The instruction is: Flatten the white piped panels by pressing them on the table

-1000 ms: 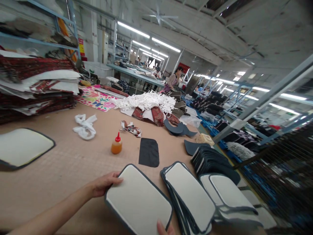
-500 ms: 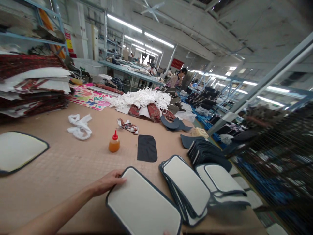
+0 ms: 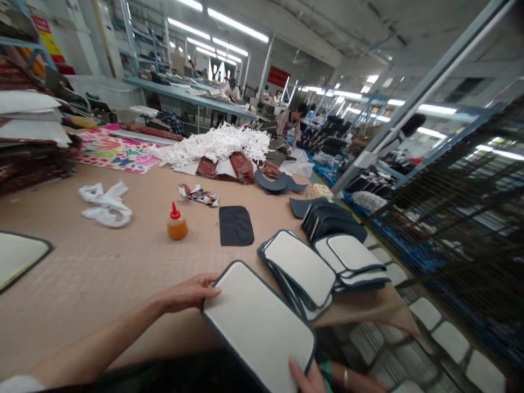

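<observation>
Both hands on one white pad with dark piping (image 3: 257, 327), held flat at the near edge of the work table (image 3: 102, 273), partly overhanging it. Left hand (image 3: 190, 292) grips the pad's far-left corner, fingers curled on the rim. Right hand (image 3: 307, 376) pinches the near-right corner, thumb on top; the rest of that hand is cut off by the frame, so finger closure underneath can't be told.

Just right of the held pad: a fanned stack of white pads (image 3: 301, 267), face up, close to the table's near-right corner. Beside that, a second smaller stack (image 3: 352, 259) at the right edge, with a pile of dark pads (image 3: 331, 218) touching it on the far side.

Mid-table: single black pad (image 3: 236, 225), flat, apart from the stacks. Orange glue bottle with red cap (image 3: 177, 224) upright just left of it. White cloth strips (image 3: 106, 204) further left. Another white pad (image 3: 18, 256) at the left edge, partly out of frame.

Far side: heap of white shreds (image 3: 216, 144) over red patterned pieces (image 3: 241, 166), floral sheet (image 3: 114, 153) toward the far-left corner. People at benches in the background, blurred.
</observation>
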`<state>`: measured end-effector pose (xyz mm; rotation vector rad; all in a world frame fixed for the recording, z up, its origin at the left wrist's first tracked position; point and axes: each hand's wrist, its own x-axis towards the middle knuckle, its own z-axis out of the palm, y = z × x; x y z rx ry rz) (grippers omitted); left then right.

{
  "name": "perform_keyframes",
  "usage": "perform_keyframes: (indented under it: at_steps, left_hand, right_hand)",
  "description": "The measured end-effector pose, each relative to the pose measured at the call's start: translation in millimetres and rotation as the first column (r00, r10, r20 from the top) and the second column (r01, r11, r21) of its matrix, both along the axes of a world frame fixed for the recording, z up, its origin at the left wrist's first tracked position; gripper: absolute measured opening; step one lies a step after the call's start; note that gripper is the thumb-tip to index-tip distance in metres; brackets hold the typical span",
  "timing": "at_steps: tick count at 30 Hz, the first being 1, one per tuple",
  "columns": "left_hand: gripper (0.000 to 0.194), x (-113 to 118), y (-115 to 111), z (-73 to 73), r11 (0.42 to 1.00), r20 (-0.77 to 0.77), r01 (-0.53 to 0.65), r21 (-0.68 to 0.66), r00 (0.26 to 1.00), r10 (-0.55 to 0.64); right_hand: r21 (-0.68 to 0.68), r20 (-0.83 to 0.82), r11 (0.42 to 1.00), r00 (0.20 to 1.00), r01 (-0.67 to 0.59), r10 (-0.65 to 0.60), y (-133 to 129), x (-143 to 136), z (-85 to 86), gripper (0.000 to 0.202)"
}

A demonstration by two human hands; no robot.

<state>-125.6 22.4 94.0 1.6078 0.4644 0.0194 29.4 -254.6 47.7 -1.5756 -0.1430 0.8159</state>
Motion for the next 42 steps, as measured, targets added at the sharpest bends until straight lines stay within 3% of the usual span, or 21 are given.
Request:
perform_keyframes:
  at_steps: [2,7,11,14,16,18,20,22,24,29,32,36,39,42]
  left_hand:
    - [0.040,4.6,-0.7,-1.6,0.999,0.010,0.027,0.016,1.000,-0.028]
    - [0.037,11.5,-1.0,-21.1,0.965,0.002,-0.192,0.178,0.981,0.195]
    - [0.042,0.2,-2.3,-30.3,0.954,0.000,-0.216,0.208,0.975,0.221]
    - [0.042,-13.4,-2.6,-36.7,0.963,-0.021,-0.204,0.176,0.977,0.211]
    - [0.043,-22.5,-1.7,-44.1,0.960,-0.052,-0.235,0.152,0.968,0.245]
    - [0.044,-30.8,0.1,-53.7,0.952,-0.075,-0.270,0.145,0.956,0.282]
    - [0.043,-37.3,1.9,-63.4,0.941,-0.085,-0.295,0.164,0.947,0.311]
    - [0.042,-41.3,3.5,-70.6,0.932,-0.102,-0.314,0.182,0.937,0.335]
    - [0.041,-42.4,4.7,-72.9,0.926,-0.123,-0.325,0.191,0.928,0.351]
    - [0.040,-38.3,4.5,-59.7,0.936,-0.189,-0.349,0.048,0.917,0.352]
    - [0.039,-37.8,1.5,-53.4,0.909,-0.233,-0.407,-0.093,0.896,0.377]
    - [0.042,-42.3,-4.2,-56.7,0.864,-0.295,-0.450,-0.226,0.877,0.379]
    - [0.037,-43.8,-6.1,-57.9,0.812,-0.346,-0.485,-0.324,0.860,0.375]
    - [0.029,-41.2,-3.3,-51.5,0.766,-0.361,-0.492,-0.414,0.861,0.358]
  right_hand:
    - [0.094,-0.112,0.995,0.993,0.036,-0.025,1.7,6.3,9.1,0.070]
    - [0.144,-0.062,0.989,0.998,0.019,-0.010,26.5,12.4,21.9,0.063]
    - [0.146,-0.027,0.987,0.998,0.064,-0.061,33.9,13.6,3.9,0.062]
    - [0.021,0.015,0.987,0.987,0.161,-0.161,28.4,6.8,-17.0,0.068]
    - [-0.082,0.200,0.967,0.954,0.243,-0.223,27.7,-8.1,-27.3,0.066]
    - [-0.171,0.536,0.952,0.835,0.254,-0.127,34.0,-31.6,-31.7,0.057]
    - [-0.304,0.767,0.943,0.621,0.135,0.159,47.2,-57.9,-30.6,0.053]
    - [-0.450,0.793,0.893,0.459,-0.001,0.400,63.3,-78.1,-27.5,0.062]
    - [-0.542,0.766,0.837,0.366,-0.076,0.529,77.0,-87.1,-26.0,0.071]
    - [-0.617,0.734,0.771,0.238,-0.156,0.636,87.3,-76.5,-33.6,0.078]
    - [-0.647,0.704,0.736,0.213,-0.198,0.677,84.2,-68.7,-36.3,0.072]
    - [-0.676,0.668,0.679,0.152,-0.286,0.729,79.6,-59.3,-33.2,0.060]
    - [-0.671,0.675,0.671,0.113,-0.316,0.729,78.0,-50.5,-29.5,0.059]
    - [-0.638,0.726,0.711,0.076,-0.297,0.683,79.3,-41.1,-27.0,0.054]
